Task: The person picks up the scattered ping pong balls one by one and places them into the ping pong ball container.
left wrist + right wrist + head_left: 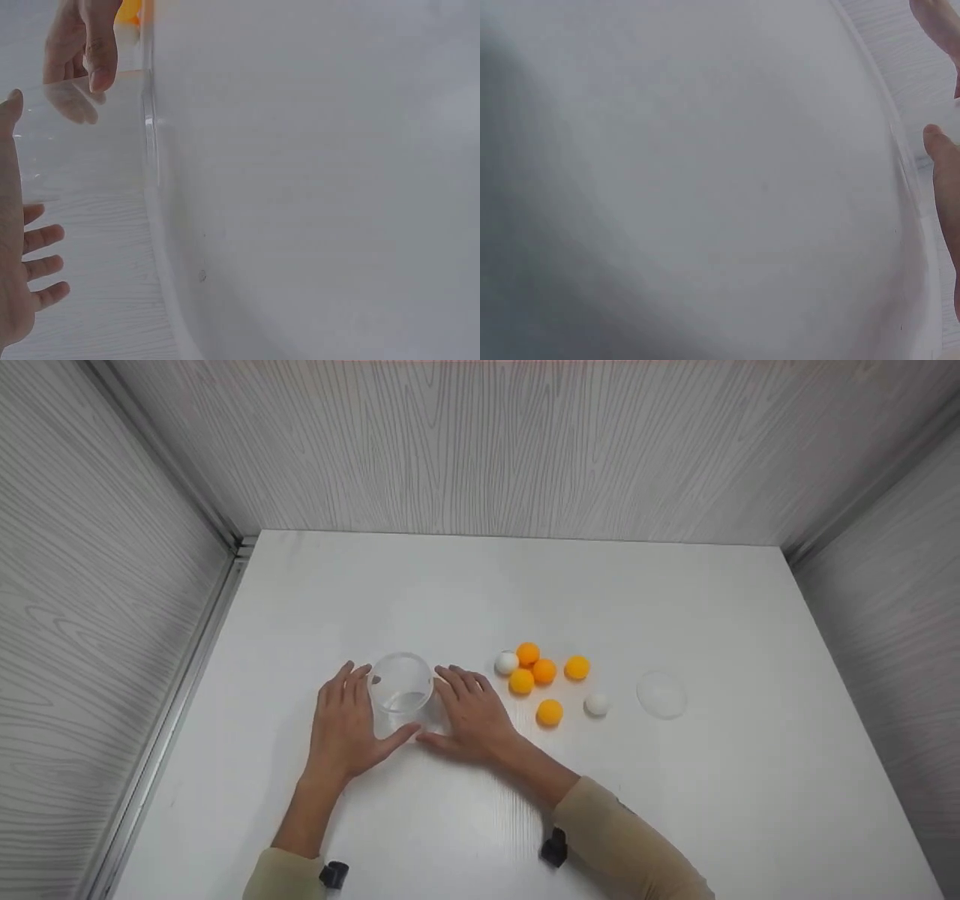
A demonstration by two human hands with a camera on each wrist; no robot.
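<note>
A clear plastic jar [401, 708] stands on the table between the two hands in the head view, its round mouth facing up. My left hand [346, 729] lies along its left side, fingers fairly straight and thumb reaching across the front. On the other side my right hand [472, 712] has its fingertips right at the jar's wall and its thumb near the left thumb. The left wrist view shows the left hand [19, 255] with spread fingers beside the see-through jar [90, 150]. There the right hand's thumb [101, 56] overlaps the jar's edge.
Several orange balls [544, 671] sit right of the right hand. One white ball [507, 663] is beside the orange cluster, another white ball [597, 705] farther right. A clear round lid [662, 695] lies beyond them on the white table [720, 780]. Grey wood-grain panels [480, 450] enclose it.
</note>
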